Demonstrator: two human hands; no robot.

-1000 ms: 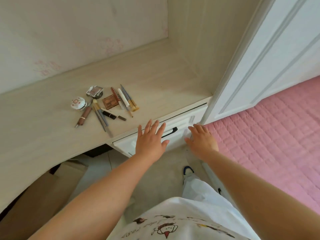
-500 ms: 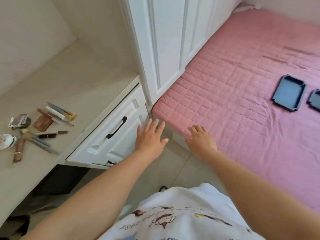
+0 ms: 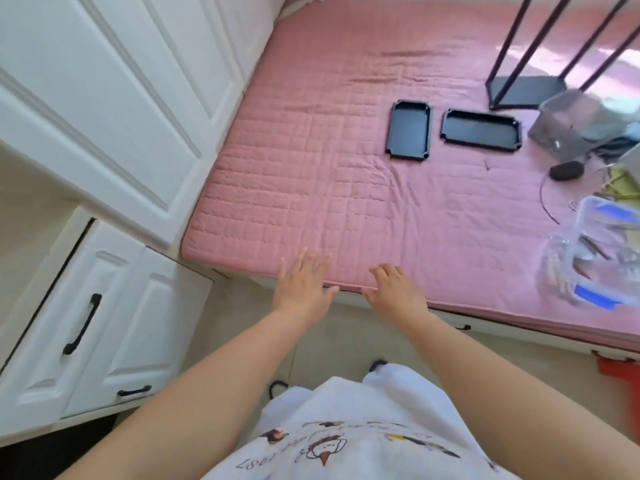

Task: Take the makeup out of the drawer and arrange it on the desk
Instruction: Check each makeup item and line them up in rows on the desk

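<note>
— What's changed since half a second ago?
— Makeup and most of the counter have slid out of view on the left; the view now faces the pink bed [image 3: 363,140], and a second black tray [image 3: 480,132] shows whole beside the first black tray [image 3: 409,130].
— And the hands?
— Left hand [image 3: 300,287] is spread wide, fingers straight, holding nothing. Right hand [image 3: 394,292] sits just right of it, fingers loosely bent, also holding nothing. Both hover at the bed's near edge.
— Where's the drawer?
— Closed drawer [image 3: 65,306] with its black handle [image 3: 82,323] lies well left of the left hand. Trays lie beyond the right hand; clear containers [image 3: 595,251] are far to its right.
</note>
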